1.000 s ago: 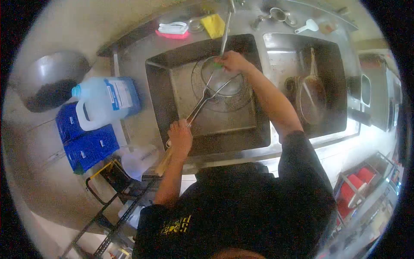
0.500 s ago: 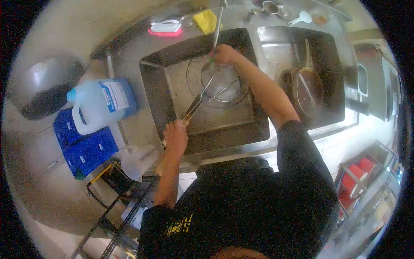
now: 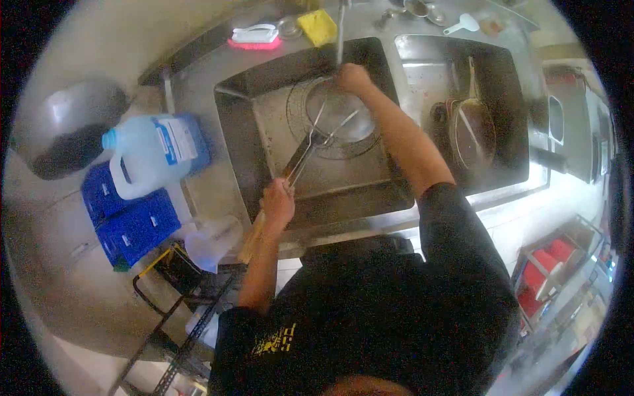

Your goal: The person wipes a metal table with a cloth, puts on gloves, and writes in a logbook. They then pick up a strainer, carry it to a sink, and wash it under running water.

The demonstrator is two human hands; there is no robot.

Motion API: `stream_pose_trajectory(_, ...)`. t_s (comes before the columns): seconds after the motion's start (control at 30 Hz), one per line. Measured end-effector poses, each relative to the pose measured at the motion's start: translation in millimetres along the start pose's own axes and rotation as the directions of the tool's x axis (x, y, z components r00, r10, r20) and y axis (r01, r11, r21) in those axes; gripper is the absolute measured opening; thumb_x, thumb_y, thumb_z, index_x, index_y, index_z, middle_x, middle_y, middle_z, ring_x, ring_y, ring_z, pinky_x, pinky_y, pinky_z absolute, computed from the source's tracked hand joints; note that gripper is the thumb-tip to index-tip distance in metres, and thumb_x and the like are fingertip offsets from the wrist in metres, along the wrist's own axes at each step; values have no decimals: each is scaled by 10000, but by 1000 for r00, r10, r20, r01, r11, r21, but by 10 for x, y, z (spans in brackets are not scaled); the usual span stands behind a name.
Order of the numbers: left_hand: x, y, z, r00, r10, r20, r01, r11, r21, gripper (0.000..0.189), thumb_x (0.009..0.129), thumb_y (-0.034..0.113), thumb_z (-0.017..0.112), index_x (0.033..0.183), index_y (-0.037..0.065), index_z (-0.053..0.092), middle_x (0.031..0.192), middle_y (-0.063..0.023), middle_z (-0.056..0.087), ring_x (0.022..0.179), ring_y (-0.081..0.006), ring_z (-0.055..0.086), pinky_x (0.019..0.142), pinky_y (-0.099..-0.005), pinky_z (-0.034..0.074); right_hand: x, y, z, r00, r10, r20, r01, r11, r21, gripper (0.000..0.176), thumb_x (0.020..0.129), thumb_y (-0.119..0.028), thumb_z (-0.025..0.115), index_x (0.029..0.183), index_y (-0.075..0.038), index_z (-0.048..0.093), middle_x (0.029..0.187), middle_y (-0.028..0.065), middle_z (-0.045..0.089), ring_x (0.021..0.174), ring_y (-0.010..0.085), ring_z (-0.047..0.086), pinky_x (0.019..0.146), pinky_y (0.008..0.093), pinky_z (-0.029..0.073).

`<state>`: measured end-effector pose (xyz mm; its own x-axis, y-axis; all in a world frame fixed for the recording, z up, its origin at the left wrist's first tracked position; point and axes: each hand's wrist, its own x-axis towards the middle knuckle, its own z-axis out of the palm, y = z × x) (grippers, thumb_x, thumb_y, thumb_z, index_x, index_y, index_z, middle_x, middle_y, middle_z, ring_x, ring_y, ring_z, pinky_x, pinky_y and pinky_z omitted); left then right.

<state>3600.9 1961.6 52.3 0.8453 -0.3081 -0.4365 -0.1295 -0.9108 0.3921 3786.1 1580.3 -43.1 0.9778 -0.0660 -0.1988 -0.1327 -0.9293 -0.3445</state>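
My left hand [image 3: 279,203] is closed around the long wooden handle [image 3: 253,237] of a round wire-mesh strainer [image 3: 353,122]. The strainer's mesh end is over the left sink basin [image 3: 356,188], and its wire frame runs back to my fist. My right hand [image 3: 355,79] is closed by the strainer's far rim, at the lower end of the faucet spout [image 3: 340,39]. What its fingers grip is hidden. Under the strainer, a larger round wire basket [image 3: 295,109] lies in the basin.
The right basin holds a pan-like vessel [image 3: 475,135]. A yellow sponge [image 3: 317,28], a pink-bristled brush [image 3: 255,36] and a white scoop [image 3: 462,25] lie along the back ledge. At left are a large jug [image 3: 148,162], blue packages [image 3: 135,228] and a wok [image 3: 79,125].
My right hand and the spout's lower end have shifted slightly right. My left hand has moved a little right, and the strainer's wire frame has turned a little in view.
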Motion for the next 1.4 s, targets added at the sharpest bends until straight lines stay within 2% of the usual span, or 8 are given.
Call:
stream_pose_trajectory(0.33, -459, 146, 349, 980, -160, -118, 115, 940, -321, 464, 949, 402, 527, 1189, 10, 461, 1035, -249, 598, 989, -452, 580, 838, -497, 449, -418, 200, -553, 965, 239, 107, -257, 944, 205, 439, 842, -496, 605, 949, -81, 699, 935, 193, 672, 887, 363, 658, 804, 454, 527)
stream_pose_trajectory(0.43, -646, 384, 91, 967, -100, -235, -4, 914, -407, 349, 934, 250, 602, 1121, -3, 453, 910, -191, 577, 865, -351, 596, 767, -420, 467, -245, 578, -295, 984, -81, 162, 100, 989, -112, 385, 808, -457, 638, 987, -122, 699, 980, 175, 674, 911, 333, 666, 826, 421, 532)
stream_pose_trajectory(0.53, -463, 649, -43, 979, -205, 4, 98, 451, -887, 307, 938, 223, 606, 1068, 1, 438, 873, -129, 551, 788, -239, 566, 728, -361, 459, -119, 501, -158, 975, 42, 217, -52, 998, 42, 368, 765, -422, 673, 1029, -167, 690, 1000, 157, 667, 932, 316, 659, 820, 424, 533)
stream_pose_trajectory(0.73, 644, 1012, -245, 593, -52, -803, -558, 693, -457, 257, 967, 170, 552, 1145, 63, 400, 883, -29, 538, 759, -122, 507, 717, -295, 446, -146, 235, -194, 962, -214, 168, 182, 965, 186, 521, 779, -495, 683, 1013, -30, 682, 835, 180, 697, 796, 349, 681, 764, 441, 541)
stream_pose_trajectory(1.03, 1606, 1679, -527, 781, -95, -618, -407, 672, -619, 372, 1038, 312, 330, 1111, -3, 515, 969, -97, 571, 811, -194, 565, 658, -309, 479, -646, -627, -957, 956, 109, 274, -293, 461, 838, 377, 869, -319, 672, 919, 55, 675, 716, 101, 670, 533, 139, 594, 493, 289, 479)
stream_pose_trajectory(1.13, 1897, 1787, -188, 835, -156, -528, -462, 323, -826, 351, 1034, 301, 341, 1121, 7, 514, 984, -107, 563, 819, -189, 568, 631, -315, 492, -569, -775, -853, 959, 159, 233, -280, 429, 859, 316, 902, -315, 600, 937, -21, 711, 758, 110, 705, 538, 180, 659, 523, 314, 540)
stream_pose_trajectory(1.27, 1914, 1943, -78, 778, -283, -561, -444, 384, -810, 337, 1033, 317, 343, 1078, 26, 507, 921, -88, 532, 779, -170, 533, 660, -323, 494, -577, -733, -678, 965, 263, -19, -217, 831, 512, 326, 871, -375, 603, 917, -76, 722, 765, 117, 707, 722, 277, 695, 699, 401, 556)
stream_pose_trajectory(1.4, 2203, 1764, 129, 763, -288, -579, -478, 352, -805, 329, 1036, 366, 326, 1049, 77, 482, 766, -38, 453, 668, -133, 453, 634, -292, 457, -568, -482, -588, 982, 177, 72, -177, 707, 685, 348, 870, -359, 649, 972, -30, 697, 678, 109, 681, 578, 181, 669, 562, 319, 527)
